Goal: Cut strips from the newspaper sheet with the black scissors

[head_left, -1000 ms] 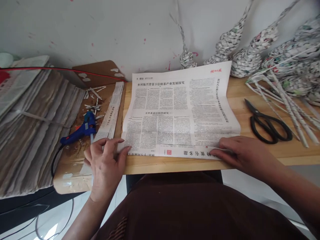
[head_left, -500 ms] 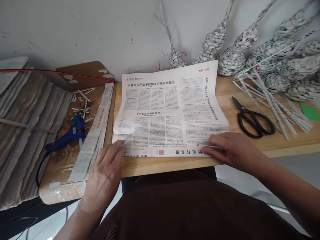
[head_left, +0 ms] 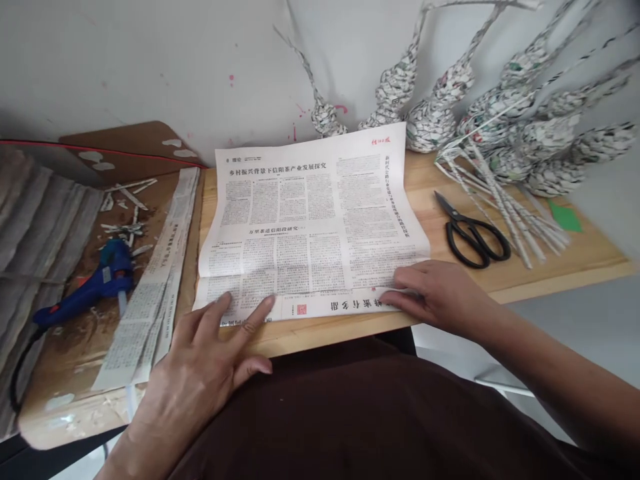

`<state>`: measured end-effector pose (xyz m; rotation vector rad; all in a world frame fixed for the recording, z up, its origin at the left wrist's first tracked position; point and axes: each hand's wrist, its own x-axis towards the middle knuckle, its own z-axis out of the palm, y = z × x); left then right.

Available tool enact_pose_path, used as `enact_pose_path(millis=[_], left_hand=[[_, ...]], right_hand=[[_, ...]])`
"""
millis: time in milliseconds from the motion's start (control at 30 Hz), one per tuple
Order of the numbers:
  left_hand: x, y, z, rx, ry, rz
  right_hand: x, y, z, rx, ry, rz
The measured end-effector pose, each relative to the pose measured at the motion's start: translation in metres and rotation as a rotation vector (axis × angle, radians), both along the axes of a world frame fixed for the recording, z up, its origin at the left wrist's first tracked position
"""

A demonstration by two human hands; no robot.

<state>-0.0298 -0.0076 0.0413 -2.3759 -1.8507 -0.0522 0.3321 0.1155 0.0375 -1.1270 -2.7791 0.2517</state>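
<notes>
The right hand [head_left: 440, 297] pinches the near edge of the newspaper sheet [head_left: 300, 200] between thumb and forefinger, close to its right corner. The left hand [head_left: 205, 357] lies with fingers spread over the sheet's near left corner, its thumb off the paper, pinching nothing that shows. The sheet lies on the wooden tabletop [head_left: 600, 263], a narrow folded band along its near edge.

Right of the sheet are black-handled scissors [head_left: 475, 233] and, beyond them, a bundle of rolled paper rods [head_left: 510, 207]; behind its far right side stand gourd-shaped woven paper pieces [head_left: 430, 123]. Left of it come cut newspaper strips [head_left: 160, 287], then a blue hot glue gun [head_left: 90, 287], then a tied newspaper stack [head_left: 45, 220].

The band could skew or spring open, I judge, if the flat left hand let its end slide while the right pulled. The far right corner looks lifted, so a tug might shift the sheet.

Both near corners are covered by the hands, and how many layers the right one grips cannot be told. The newspaper stack is cut off by the picture's edge.
</notes>
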Motion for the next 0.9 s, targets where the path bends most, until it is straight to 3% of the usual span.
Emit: enact_pose_path(millis=[300, 633, 900], left_hand=[[0.001, -0.003, -0.005, 0.019, 0.077, 0.002], [0.009, -0.005, 0.004, -0.021, 0.053, 0.001], [0.013, -0.008, -0.008, -0.019, -0.005, -0.012]], right_hand=[[-0.001, -0.004, 0.003, 0.027, -0.054, -0.102], [-0.001, -0.013, 0.003, 0.056, -0.061, -0.16], [0.002, -0.017, 0.002, 0.103, -0.077, -0.206]])
